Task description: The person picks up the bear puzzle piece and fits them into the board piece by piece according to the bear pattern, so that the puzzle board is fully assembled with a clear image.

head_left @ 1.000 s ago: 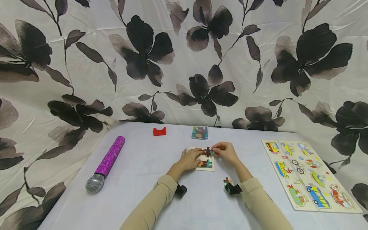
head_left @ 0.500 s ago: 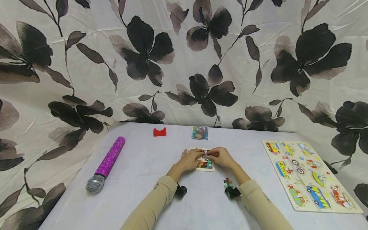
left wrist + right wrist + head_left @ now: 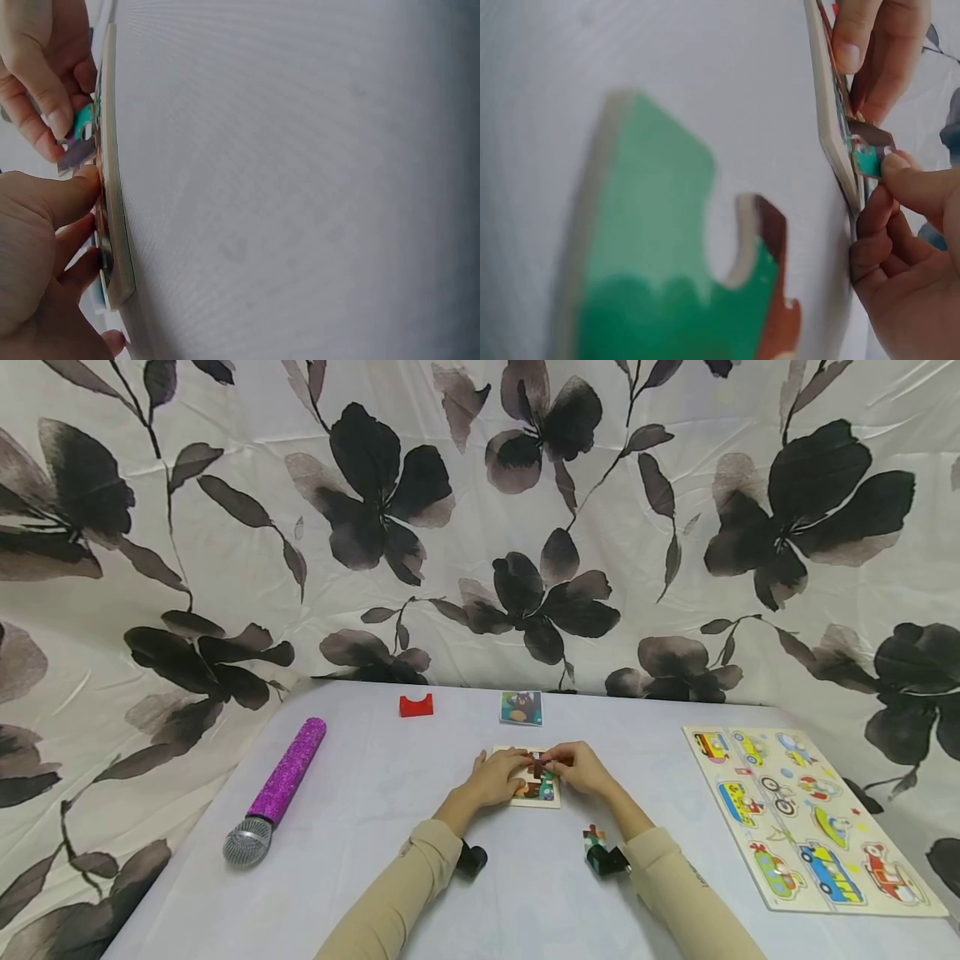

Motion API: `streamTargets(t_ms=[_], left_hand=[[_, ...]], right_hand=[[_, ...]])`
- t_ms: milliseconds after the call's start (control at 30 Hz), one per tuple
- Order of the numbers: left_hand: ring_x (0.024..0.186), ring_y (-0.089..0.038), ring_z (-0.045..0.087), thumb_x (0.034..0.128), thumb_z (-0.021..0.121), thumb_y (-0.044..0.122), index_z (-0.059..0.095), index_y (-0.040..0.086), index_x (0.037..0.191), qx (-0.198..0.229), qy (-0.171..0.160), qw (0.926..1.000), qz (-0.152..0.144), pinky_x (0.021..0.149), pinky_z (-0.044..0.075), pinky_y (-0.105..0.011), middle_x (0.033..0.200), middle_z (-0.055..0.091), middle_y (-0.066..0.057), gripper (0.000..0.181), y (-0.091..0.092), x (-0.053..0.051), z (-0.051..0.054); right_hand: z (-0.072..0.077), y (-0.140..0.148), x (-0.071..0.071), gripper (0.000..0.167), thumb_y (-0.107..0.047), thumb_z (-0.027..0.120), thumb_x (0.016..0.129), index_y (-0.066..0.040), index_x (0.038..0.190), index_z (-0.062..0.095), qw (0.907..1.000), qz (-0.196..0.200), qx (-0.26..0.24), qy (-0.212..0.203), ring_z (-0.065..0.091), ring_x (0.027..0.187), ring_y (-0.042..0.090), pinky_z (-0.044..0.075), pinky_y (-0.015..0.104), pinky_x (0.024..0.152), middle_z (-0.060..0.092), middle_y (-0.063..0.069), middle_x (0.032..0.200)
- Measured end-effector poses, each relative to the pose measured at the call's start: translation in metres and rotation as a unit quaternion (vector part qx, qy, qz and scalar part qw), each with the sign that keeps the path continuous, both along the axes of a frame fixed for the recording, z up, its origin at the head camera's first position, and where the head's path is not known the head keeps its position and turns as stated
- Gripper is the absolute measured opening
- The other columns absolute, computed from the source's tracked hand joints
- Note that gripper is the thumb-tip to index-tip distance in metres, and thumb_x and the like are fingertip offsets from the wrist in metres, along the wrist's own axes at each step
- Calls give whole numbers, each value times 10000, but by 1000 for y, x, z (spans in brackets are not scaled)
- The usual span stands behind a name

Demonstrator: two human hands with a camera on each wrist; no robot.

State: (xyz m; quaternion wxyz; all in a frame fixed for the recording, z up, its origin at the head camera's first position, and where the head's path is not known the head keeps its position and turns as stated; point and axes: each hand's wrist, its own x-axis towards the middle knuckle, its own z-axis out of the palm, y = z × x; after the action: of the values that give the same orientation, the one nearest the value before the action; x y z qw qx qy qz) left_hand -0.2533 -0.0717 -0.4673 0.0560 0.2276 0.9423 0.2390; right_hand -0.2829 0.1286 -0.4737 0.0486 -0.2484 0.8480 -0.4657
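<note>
A small wooden jigsaw board (image 3: 552,802) with a bear picture lies in the middle of the table, partly filled with pieces. My left hand (image 3: 495,777) rests on its left side; in the left wrist view its thumb (image 3: 71,196) presses on the board's face. My right hand (image 3: 581,768) pinches a brown and green puzzle piece (image 3: 869,159) between thumb and fingers. That piece is tilted over the right part of the board and touches or nearly touches it. Loose puzzle pieces (image 3: 594,837) lie near my right wrist, one of them a large green shape (image 3: 652,247) in the right wrist view.
A picture card (image 3: 521,707) of a bear lies behind the board, with a red notched block (image 3: 416,705) to its left. A glittery purple microphone (image 3: 288,768) lies at the left. At the right is a large vehicle puzzle board (image 3: 810,818). A floral cloth hangs behind.
My right hand has moved left and slightly down from the board's right edge, over the board, with the puzzle piece. The piece's tilt has changed. My left hand has stayed in place.
</note>
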Motion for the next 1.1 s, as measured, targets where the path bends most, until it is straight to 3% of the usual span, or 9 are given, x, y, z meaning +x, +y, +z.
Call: streamTargets(t_ms=[233,400,533,633,767,833,900,1000,1100], left_hand=[[1353,-272,352,918,586,172,549,131,1318,-1,41,10000,-55,1066,165,-648,1426,450,-47,404,-1,-1,0],[1350,-280,352,921,587,154,573,136,1297,68,65,9999,-79,1060,161,-658,1427,450,-36,377,-2,-1,1],[1349,-276,354,919,592,162,578,135,1293,32,76,9999,-63,1063,169,-650,1427,451,-38,375,-2,-1,0],[1348,-272,357,916,592,167,578,130,1293,8,82,9999,-74,1062,175,-650,1425,453,-44,379,-2,-2,-1],[1347,-274,361,914,592,165,599,144,1272,13,88,9999,-79,1055,177,-658,1419,461,-48,358,-3,-3,0],[1343,-276,366,916,591,166,607,154,1268,-37,130,9999,-91,1050,183,-662,1419,462,-47,353,-3,-3,0],[1339,-280,369,920,589,169,612,165,1268,-118,168,9997,-119,1046,191,-663,1420,459,-47,349,-4,-3,1],[1334,-287,371,930,577,174,616,178,1270,-220,199,9994,-180,1042,197,-667,1426,452,-48,342,-3,-3,2],[1329,-297,379,932,576,168,631,192,1250,-242,205,9993,-222,1037,201,-672,1423,455,-52,324,-3,-2,3]], right_hand=[[3,-2,0,121,0,613,872,46,962,679,9982,47,596,73,483,654,100,413,218,586,655,117,835],[7,-7,5,134,-33,664,848,23,964,698,9923,-12,1176,395,488,726,158,424,275,628,601,148,947],[6,-8,8,183,-9,673,834,30,1009,711,9900,5,1242,662,537,841,234,479,357,728,570,164,1024],[5,-10,10,185,8,665,834,37,1010,715,9826,190,1494,1085,560,885,263,482,414,796,586,140,1002],[7,-14,13,157,-41,674,845,5,983,735,9665,208,2102,1456,524,869,254,461,415,779,605,97,996],[8,-17,14,152,-54,683,842,-7,976,740,9653,80,2193,1415,512,861,244,463,398,759,608,88,995],[9,-18,14,143,-54,694,832,-6,956,745,9711,-140,2041,1227,518,837,233,473,375,723,614,87,966],[8,-17,14,98,-73,737,797,-5,866,751,9829,-700,1552,698,527,749,182,462,307,647,619,72,871],[8,-12,14,98,-111,767,773,-17,783,741,9864,-1164,1149,161,510,681,143,423,255,583,620,59,802]])
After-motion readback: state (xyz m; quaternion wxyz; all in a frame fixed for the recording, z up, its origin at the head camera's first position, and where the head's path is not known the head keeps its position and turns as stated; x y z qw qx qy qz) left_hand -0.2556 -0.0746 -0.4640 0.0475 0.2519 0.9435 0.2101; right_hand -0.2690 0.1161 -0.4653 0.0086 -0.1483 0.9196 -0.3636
